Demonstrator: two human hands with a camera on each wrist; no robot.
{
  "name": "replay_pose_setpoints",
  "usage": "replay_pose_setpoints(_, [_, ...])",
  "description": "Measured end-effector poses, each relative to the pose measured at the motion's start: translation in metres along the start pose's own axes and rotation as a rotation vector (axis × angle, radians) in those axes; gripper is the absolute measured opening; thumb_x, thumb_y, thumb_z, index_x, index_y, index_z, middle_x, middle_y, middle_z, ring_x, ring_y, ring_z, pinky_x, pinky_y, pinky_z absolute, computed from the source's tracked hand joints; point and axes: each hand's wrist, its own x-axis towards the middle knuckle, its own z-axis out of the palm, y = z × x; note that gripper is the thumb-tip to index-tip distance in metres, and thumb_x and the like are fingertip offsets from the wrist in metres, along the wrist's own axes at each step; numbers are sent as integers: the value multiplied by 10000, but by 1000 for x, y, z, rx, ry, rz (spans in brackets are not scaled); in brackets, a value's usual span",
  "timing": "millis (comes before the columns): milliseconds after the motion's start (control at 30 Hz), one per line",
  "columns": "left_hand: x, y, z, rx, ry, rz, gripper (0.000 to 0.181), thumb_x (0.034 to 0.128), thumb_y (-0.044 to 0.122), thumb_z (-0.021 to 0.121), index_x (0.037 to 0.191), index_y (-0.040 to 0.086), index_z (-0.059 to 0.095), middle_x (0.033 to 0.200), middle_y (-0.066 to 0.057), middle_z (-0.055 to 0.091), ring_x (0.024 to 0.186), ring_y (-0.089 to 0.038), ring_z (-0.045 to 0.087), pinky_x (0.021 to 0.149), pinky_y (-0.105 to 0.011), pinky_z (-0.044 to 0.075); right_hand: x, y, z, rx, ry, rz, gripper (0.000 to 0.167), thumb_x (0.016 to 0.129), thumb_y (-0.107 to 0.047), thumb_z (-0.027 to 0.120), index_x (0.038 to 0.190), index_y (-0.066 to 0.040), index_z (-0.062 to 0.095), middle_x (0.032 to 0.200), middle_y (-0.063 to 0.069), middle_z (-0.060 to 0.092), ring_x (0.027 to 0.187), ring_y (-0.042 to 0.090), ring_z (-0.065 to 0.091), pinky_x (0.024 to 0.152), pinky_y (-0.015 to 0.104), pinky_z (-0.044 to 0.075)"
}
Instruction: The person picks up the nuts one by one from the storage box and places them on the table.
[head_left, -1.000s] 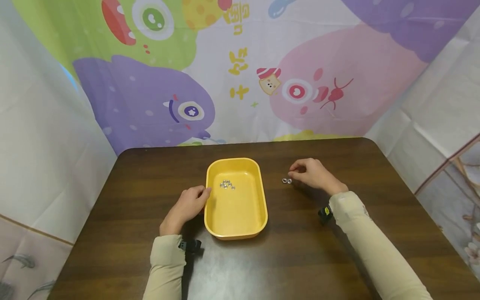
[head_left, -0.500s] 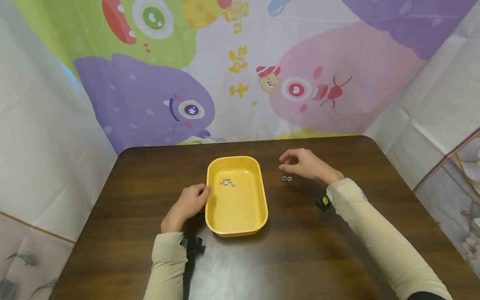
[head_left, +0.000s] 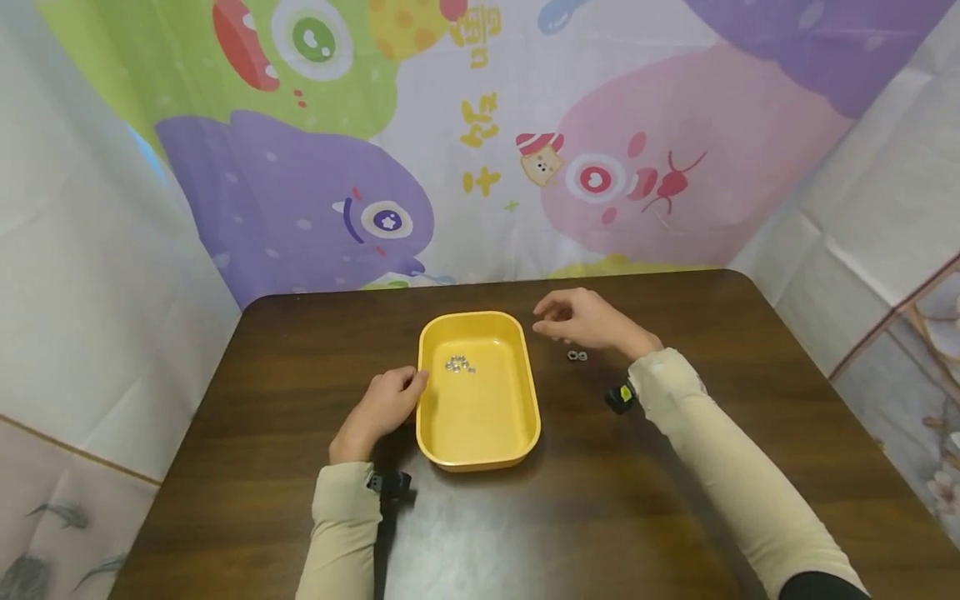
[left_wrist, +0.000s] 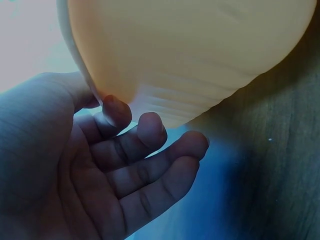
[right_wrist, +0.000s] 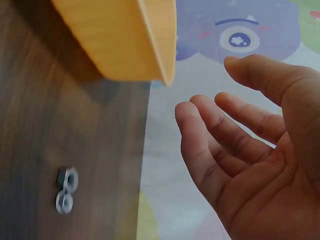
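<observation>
Pinching left, parted right

Pinches with left hand (head_left: 382, 408) the left rim of a yellow rounded plastic tray (head_left: 480, 421), near the dark wood-grained table's (head_left: 555, 517) far edge. Hovers with right hand (head_left: 588, 321) off the tray's right edge, thumb and fingers apart. Has small silver metal nuts (head_left: 463, 365) inside, toward the far left corner, and two touching nuts (right_wrist: 65, 190) on the table to the right

Nuts (head_left: 461, 363) in tray (head_left: 480, 421), two nuts (head_left: 582, 357) to its right

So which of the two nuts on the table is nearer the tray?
The left nut in the head view; its neighbour sits farther from the yellow tray.
</observation>
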Motion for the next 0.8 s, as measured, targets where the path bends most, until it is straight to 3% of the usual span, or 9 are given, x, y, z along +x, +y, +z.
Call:
replay_pose_setpoints(200, [2,1,0,5,2,-2,356,1093,320,476,897,50,600,758,-82,569,653,-196,537,629,-305,451,10,-11,9,49,-10,-20,390,983,-277,713,1273,-22,651,1031,98,724,881,341,699,779,486,601])
replay_pose_setpoints(300, [3,0,0,1,1,8,356,1093,317,479,894,48,601,753,-82,570,648,-195,538,628,-306,454,16,-18,12,50,-11,-21,407,989,-307,704,1282,-31,648,1058,97,728,865,276,703,761,427,606])
replay_pose_setpoints(433, [2,-1,1,-15,-8,5,355,1094,320,481,900,49,603,752,-79,573,653,-194,542,634,-306,459,23,-25,18,62,-21,-14,412,995,-333,692,1295,-54,645,1092,87,724,900,304,705,741,341,595])
replay_pose_setpoints(667, [1,0,1,-22,-3,-9,352,1093,328,484,901,55,596,763,-82,572,665,-197,544,635,-305,460,34,-38,26,101,-27,-30,383,999,-300,686,1285,-48,650,1082,83,713,970,382,691,800,465,596])
replay_pose_setpoints(800, [1,1,0,-22,-6,-20,356,1095,329,478,912,49,600,769,-83,574,673,-198,546,637,-303,460,41,-43,31,102,-37,-41,389,999,-300,687,1287,-41,649,1070,80,716,980,379,701,799,447,599])
